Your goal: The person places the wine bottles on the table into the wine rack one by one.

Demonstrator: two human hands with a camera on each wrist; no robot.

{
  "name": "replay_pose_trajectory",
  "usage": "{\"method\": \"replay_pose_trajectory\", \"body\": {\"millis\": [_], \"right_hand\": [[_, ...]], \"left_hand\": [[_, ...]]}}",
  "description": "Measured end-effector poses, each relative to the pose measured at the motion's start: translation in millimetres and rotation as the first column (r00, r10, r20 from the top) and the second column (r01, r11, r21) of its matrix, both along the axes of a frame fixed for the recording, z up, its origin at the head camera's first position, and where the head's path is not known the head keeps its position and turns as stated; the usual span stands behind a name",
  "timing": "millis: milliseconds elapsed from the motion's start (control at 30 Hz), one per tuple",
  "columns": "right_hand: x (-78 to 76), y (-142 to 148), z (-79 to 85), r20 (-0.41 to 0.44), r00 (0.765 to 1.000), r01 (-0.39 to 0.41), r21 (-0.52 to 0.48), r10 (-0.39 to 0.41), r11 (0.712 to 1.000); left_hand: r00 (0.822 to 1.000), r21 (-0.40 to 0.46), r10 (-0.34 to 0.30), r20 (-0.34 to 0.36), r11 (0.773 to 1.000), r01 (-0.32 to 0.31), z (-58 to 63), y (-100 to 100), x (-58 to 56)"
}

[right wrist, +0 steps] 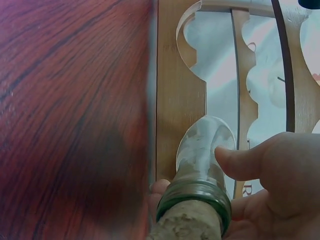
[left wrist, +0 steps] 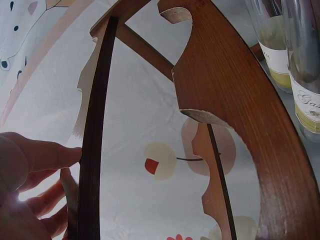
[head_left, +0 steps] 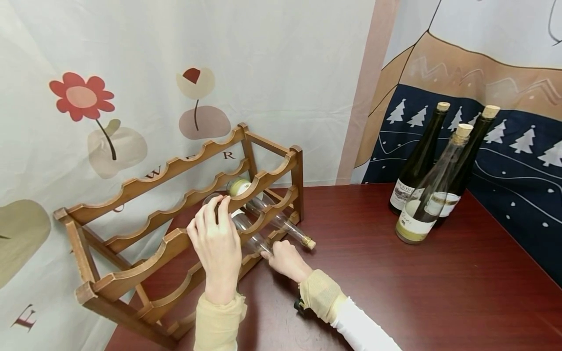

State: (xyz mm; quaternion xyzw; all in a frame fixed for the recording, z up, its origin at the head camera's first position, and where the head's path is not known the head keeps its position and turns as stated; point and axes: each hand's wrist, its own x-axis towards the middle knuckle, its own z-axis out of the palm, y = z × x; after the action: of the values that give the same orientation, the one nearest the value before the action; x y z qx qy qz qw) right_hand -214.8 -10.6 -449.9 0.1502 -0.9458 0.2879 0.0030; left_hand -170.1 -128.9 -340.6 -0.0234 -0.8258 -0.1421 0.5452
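Observation:
A wooden wine rack (head_left: 123,285) stands on the table at the left. My left hand (head_left: 217,243) grips its upper front rail; in the left wrist view the thumb (left wrist: 65,155) touches one side and the fingers bend on the other. My right hand (head_left: 287,261) holds the neck of a clear wine bottle (head_left: 252,239) lying in the lower row. The right wrist view shows this bottle's glass neck (right wrist: 200,165) and cork (right wrist: 187,222) between thumb and fingers. Beside it in the rack lies another clear corked bottle (head_left: 283,223) with a yellow-green label.
Two dark green corked bottles (head_left: 423,144) and a clear one (head_left: 414,222) stand upright at the right of the reddish-brown table (head_left: 351,273). Behind the rack hangs a pale curtain (head_left: 298,73) with printed flowers. A dark patterned cloth (head_left: 518,180) covers the right-hand side.

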Motion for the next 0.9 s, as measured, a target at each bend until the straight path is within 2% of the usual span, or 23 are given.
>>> {"method": "replay_pose_trajectory", "body": {"millis": [167,467,600,900], "right_hand": [[-1.5,1.3,-1.3,0.075,0.997,-0.003,-0.032,0.005,1.0],[-1.9,5.1,-1.9,0.115,0.993,0.004,-0.075,0.005,0.997],[-0.7,7.6,-1.1,0.098,0.995,0.015,-0.089,-0.006,0.996],[4.2,6.1,-5.0,0.035,0.999,0.02,-0.054,-0.018,0.998]], "left_hand": [[1.0,0.0,0.001,0.001,1.0,-0.001,0.0,0.4,0.0],[1.0,-0.003,0.005,0.001,1.0,-0.005,0.2,0.1,0.1],[1.0,-0.003,0.005,0.002,1.0,-0.005,0.9,0.2,0.1],[1.0,-0.006,0.005,-0.009,1.0,-0.005,0.4,-0.3,-0.1]]}}
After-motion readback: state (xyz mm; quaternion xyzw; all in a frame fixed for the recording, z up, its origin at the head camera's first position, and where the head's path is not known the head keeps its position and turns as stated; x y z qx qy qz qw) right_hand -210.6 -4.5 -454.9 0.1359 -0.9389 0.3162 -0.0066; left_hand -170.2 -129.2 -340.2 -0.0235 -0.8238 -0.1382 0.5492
